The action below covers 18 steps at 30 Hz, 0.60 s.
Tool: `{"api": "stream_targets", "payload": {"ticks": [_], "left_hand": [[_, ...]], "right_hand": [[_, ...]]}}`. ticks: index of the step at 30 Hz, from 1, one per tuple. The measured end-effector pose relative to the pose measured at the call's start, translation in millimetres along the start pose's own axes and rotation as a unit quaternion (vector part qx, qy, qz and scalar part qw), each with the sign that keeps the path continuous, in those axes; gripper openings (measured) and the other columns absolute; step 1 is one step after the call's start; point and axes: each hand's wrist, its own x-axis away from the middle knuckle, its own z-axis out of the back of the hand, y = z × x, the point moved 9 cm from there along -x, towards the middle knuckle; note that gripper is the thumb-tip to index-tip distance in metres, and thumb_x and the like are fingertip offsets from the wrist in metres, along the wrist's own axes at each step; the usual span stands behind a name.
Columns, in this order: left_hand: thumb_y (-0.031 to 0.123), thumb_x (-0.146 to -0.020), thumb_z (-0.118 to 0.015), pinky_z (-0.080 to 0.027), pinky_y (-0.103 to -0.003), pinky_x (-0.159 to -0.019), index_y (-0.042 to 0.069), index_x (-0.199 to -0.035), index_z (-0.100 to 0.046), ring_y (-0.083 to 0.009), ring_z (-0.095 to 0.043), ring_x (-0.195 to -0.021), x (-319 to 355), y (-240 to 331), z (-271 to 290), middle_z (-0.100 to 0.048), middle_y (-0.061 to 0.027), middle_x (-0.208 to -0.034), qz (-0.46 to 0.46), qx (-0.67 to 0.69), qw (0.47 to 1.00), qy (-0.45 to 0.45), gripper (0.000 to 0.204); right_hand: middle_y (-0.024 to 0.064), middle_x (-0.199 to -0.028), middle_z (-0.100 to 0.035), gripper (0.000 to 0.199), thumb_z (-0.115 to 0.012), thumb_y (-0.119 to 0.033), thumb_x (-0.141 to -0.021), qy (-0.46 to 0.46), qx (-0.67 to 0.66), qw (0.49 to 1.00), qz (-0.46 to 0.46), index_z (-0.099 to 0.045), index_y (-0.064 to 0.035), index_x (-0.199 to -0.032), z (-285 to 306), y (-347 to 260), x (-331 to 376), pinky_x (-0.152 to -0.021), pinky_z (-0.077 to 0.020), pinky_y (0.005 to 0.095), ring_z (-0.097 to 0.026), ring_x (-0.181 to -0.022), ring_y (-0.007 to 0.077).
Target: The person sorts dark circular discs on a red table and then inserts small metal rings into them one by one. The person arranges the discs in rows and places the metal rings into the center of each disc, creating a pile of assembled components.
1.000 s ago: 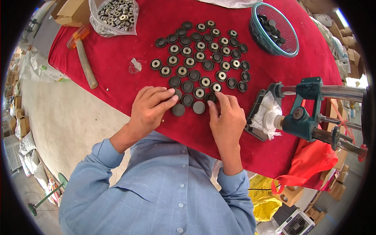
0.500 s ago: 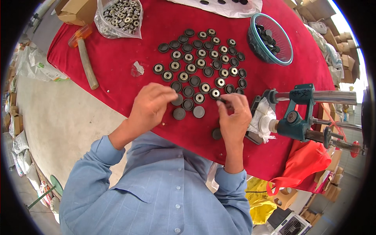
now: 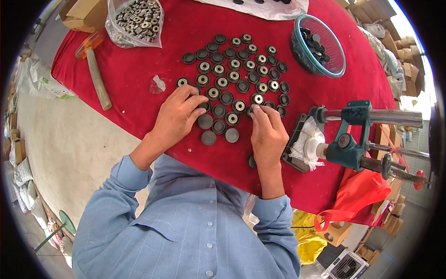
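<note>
Rows of black round caps point(image 3: 226, 98) lie on the red cloth, several holding a steel bearing point(image 3: 239, 106) in the middle. At their left near side my left hand point(image 3: 176, 111) is closed, thumb and forefinger around a black cap point(image 3: 206, 106) that they partly cover. My right hand point(image 3: 269, 132) is closed at the near right of the rows, its fingertips pinched on a dark round cap point(image 3: 250, 112), mostly hidden. Nearest me, in front of the rows, are plain-faced dark discs point(image 3: 208, 137). Another dark disc point(image 3: 252, 161) shows partly beside my right wrist.
A green bench press point(image 3: 355, 135) stands at right, white plastic wrapped around its end. A teal basket point(image 3: 344, 65) of black caps sits at far right. At far left are a bag of bearings point(image 3: 139, 23), a mallet point(image 3: 98, 76) and a cardboard box point(image 3: 86, 16).
Both hands have moved farther out over the rows. My right hand has brought its dark disc to the bearing cap at the near right. The view has shifted slightly.
</note>
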Motion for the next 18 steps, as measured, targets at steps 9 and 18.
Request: {"api": "stream_targets", "payload": {"ticks": [9,18], "left_hand": [[-0.003,-0.086,-0.082,-0.054,-0.034,-0.074,0.004,-0.116,-0.068,-0.0235,-0.067,-0.093,2.9,-4.7,1.1,-0.065,-0.0109,-0.113,0.039,0.077,0.996,0.005,0.034],[-0.004,-0.087,-0.084,-0.053,-0.026,-0.073,0.003,-0.116,-0.077,-0.0117,-0.066,-0.084,13.4,-29.0,37.6,-0.069,-0.0049,-0.098,0.102,0.164,0.972,0.133,0.030]], "right_hand": [[0.0107,-0.120,-0.073,0.030,-0.072,-0.003,-0.089,-0.065,0.055,0.996,0.031,-0.076,-0.0051,-0.119,-3.2,-5.8,16.0,-0.086,-0.0597,0.0412,-0.073,-0.100,0.0290],[0.0168,-0.144,-0.065,0.050,-0.068,-0.003,-0.088,-0.158,0.149,0.975,0.042,-0.067,0.0020,-0.138,-9.0,-22.3,32.6,-0.102,-0.0551,0.0459,-0.069,-0.123,0.0296]]}}
